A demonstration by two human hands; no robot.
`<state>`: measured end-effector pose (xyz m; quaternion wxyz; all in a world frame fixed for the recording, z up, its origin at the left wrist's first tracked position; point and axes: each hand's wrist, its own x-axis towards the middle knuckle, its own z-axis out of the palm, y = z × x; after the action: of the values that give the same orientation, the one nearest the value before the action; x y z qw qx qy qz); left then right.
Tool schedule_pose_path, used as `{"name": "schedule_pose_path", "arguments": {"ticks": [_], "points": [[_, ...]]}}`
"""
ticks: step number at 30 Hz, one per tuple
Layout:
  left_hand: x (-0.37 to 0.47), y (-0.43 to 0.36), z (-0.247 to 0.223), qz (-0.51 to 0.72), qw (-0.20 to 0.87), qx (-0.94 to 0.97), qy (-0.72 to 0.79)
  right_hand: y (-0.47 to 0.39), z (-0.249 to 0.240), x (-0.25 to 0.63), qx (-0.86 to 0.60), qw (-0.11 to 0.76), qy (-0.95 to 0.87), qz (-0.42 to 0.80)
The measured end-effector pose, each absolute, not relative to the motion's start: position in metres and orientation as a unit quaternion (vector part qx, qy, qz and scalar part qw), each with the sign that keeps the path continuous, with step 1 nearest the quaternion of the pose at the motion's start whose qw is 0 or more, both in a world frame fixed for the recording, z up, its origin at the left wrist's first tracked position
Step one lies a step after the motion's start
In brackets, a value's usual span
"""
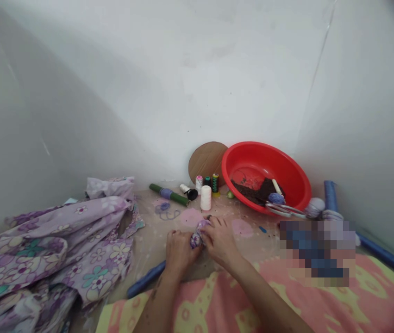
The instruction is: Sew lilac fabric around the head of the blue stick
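My left hand (pixel 180 252) and my right hand (pixel 220 240) are close together over the patterned mat, both closed on one small bunch of purple floral fabric (pixel 197 238). The left fingers wrap round its lower left end, and the right fingers pinch its upper right side. Just beyond the hands stands a white thread cone (pixel 205 198). Part of a dark blue rod (pixel 146 280) lies left of my left forearm. Larger purple floral cloth (pixel 96 249) is heaped on the left.
A red basin (pixel 266 152) with dark material leans at the back right, beside a cardboard disc (pixel 206 159). Small thread spools (pixel 199 182) and a green stick with purple yarn (pixel 178 197) lie behind. Yarn balls (pixel 315 207) sit right; a pink-yellow cloth (pixel 287 296) lies in front.
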<state>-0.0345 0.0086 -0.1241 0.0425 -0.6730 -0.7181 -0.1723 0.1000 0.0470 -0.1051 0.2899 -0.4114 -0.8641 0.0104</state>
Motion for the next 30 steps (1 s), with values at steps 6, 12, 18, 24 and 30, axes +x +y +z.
{"name": "schedule_pose_path", "arguments": {"ticks": [6, 12, 18, 24, 30], "points": [[-0.034, 0.010, -0.131, -0.200, 0.072, -0.676, -0.706, 0.041, -0.100, 0.087, -0.404, 0.236, -0.881, -0.066], [-0.032, 0.009, -0.131, -0.214, 0.080, -0.669, -0.707, 0.039, -0.104, 0.081, -0.407, 0.231, -0.880, -0.083], [-0.029, 0.008, -0.127, -0.219, 0.093, -0.657, -0.715, 0.043, -0.111, 0.075, -0.440, 0.237, -0.863, -0.075], [-0.030, 0.008, -0.128, -0.220, 0.098, -0.669, -0.704, 0.041, -0.113, 0.068, -0.472, 0.250, -0.839, -0.103], [-0.031, 0.008, -0.131, -0.211, 0.092, -0.676, -0.700, 0.044, -0.113, 0.060, -0.461, 0.267, -0.843, -0.072]]}}
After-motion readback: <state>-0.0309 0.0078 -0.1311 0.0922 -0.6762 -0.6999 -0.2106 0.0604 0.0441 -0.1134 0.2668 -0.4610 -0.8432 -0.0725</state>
